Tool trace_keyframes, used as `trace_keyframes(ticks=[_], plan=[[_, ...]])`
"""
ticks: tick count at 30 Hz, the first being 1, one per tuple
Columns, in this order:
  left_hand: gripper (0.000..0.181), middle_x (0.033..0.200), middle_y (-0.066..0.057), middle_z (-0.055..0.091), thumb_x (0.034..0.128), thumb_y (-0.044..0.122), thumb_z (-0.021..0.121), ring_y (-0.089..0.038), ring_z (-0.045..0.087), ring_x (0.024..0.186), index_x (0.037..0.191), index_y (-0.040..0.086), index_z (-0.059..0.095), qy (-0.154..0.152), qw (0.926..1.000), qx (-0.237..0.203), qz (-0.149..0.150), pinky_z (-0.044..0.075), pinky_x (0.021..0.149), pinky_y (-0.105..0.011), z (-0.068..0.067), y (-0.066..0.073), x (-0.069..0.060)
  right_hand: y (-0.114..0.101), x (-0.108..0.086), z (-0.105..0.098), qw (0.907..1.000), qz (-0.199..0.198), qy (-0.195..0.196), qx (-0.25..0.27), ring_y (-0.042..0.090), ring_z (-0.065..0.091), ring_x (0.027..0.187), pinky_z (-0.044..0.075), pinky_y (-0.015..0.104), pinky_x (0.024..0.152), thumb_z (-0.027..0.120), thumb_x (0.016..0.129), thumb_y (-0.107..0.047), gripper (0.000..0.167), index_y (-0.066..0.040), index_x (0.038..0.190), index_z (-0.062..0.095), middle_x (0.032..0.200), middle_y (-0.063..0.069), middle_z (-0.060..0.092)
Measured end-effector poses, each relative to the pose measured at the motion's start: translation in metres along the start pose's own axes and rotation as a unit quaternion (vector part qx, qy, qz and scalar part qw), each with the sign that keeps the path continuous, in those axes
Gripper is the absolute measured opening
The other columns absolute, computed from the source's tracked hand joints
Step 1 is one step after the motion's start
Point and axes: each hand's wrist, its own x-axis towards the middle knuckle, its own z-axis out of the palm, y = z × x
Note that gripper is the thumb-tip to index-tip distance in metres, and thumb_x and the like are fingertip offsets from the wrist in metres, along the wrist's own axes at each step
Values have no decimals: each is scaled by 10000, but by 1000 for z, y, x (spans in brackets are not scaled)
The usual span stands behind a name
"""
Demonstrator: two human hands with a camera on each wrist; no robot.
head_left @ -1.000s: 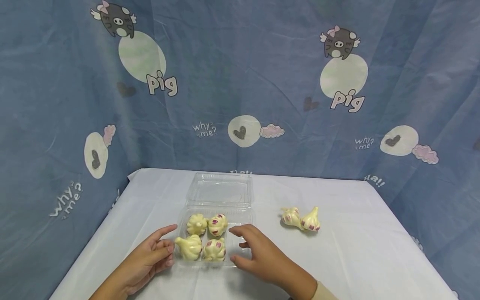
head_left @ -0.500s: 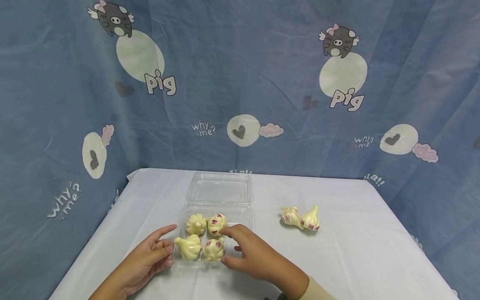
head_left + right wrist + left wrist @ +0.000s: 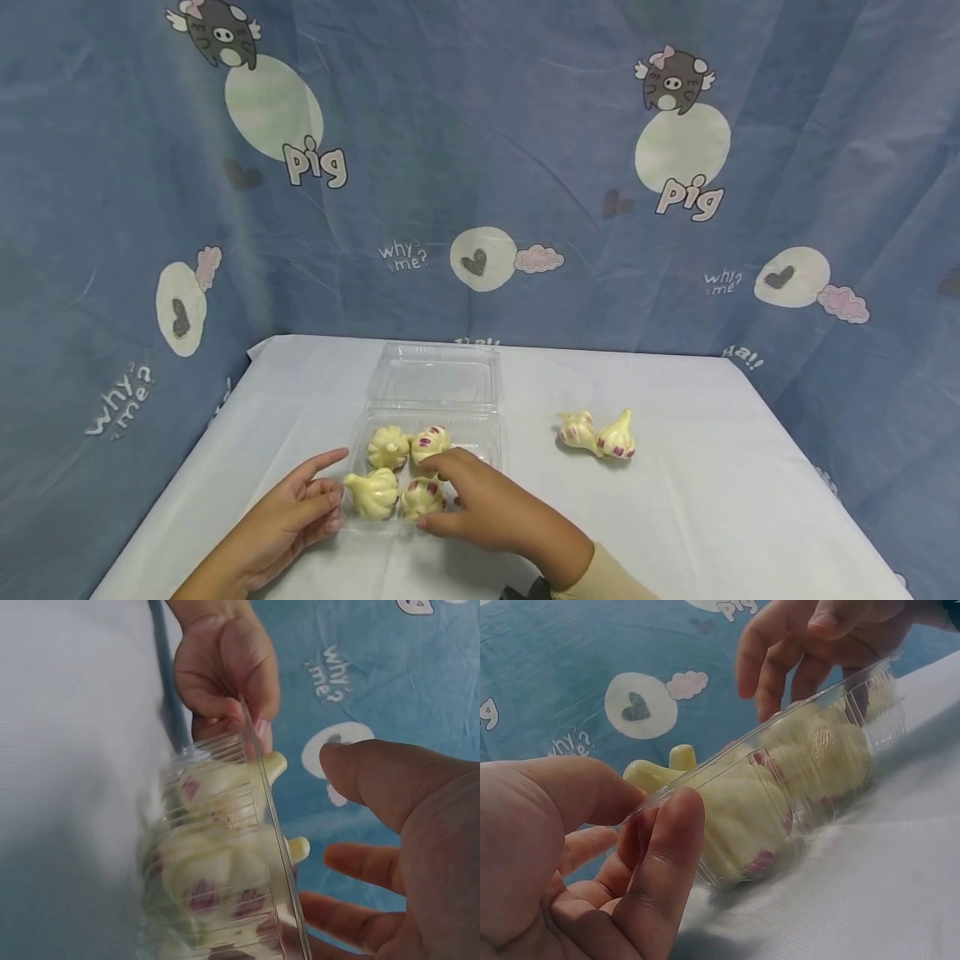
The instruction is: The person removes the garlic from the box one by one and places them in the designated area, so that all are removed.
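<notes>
A clear plastic clamshell box (image 3: 480,425) lies with its lid tipped back, holding several garlic bulbs. My left hand (image 3: 296,521) pinches the box's left rim between thumb and finger, as the left wrist view (image 3: 622,862) also shows. Over the right part of the box is my right hand (image 3: 487,504), fingers spread and nothing gripped. Its thumb and forefinger are on either side of the purple-marked front right garlic bulb (image 3: 422,497); whether they touch it cannot be told. A front left garlic bulb (image 3: 373,493) and a back left one (image 3: 388,447) sit beside it. The back right garlic bulb (image 3: 429,441) is partly covered by the fingers.
Two loose garlic bulbs, one lying over (image 3: 577,431) and one upright (image 3: 617,435), are on the white tablecloth (image 3: 697,483) right of the box. The transparent lid (image 3: 435,377) extends toward the blue printed curtain (image 3: 375,167) behind.
My right hand has moved left over the box, from its right section to the front right garlic bulb. The left hand keeps its place on the rim.
</notes>
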Motion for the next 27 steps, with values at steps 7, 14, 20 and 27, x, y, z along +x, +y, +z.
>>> trace_keyframes(ticks=[7, 14, 20, 27], plan=[[826, 1015, 56, 592, 1083, 110, 577, -74, 629, 805, 1663, 87, -11, 19, 10000, -58, -18, 608, 779, -241, 0, 0, 0, 0, 12, 3, 9999, -31, -3, -157, 3, 548, 1147, 535, 236, 940, 776, 953, -436, 567, -175, 1424, 597, 1362, -57, 598], [846, 1017, 56, 592, 1075, 103, 590, -71, 636, 811, 1664, 86, -17, 53, 10000, -67, -32, 614, 791, -242, 1, -1, 0, -1, 18, 7, 9999, 32, 17, -165, -7, 550, 1046, 528, 229, 915, 779, 946, -413, 564, -157, 1419, 609, 1313, -69, 611], [842, 1021, 49, 600, 1078, 110, 589, -78, 646, 818, 1666, 88, -14, 50, 10000, -30, -34, 616, 791, -247, 0, -3, -1, -3, 22, 10, 9998, 34, 88, -197, -2, 553, 1031, 524, 238, 920, 765, 957, -379, 517, -150, 1399, 624, 1320, -25, 626], [832, 1020, 43, 595, 1076, 116, 594, -76, 642, 815, 1669, 98, 11, 178, 9998, 54, -48, 617, 785, -245, 2, -1, 0, -2, 24, 12, 9997, 181, 64, -134, -8, 541, 951, 513, 215, 844, 787, 935, -356, 455, -131, 1315, 675, 1144, -76, 626]])
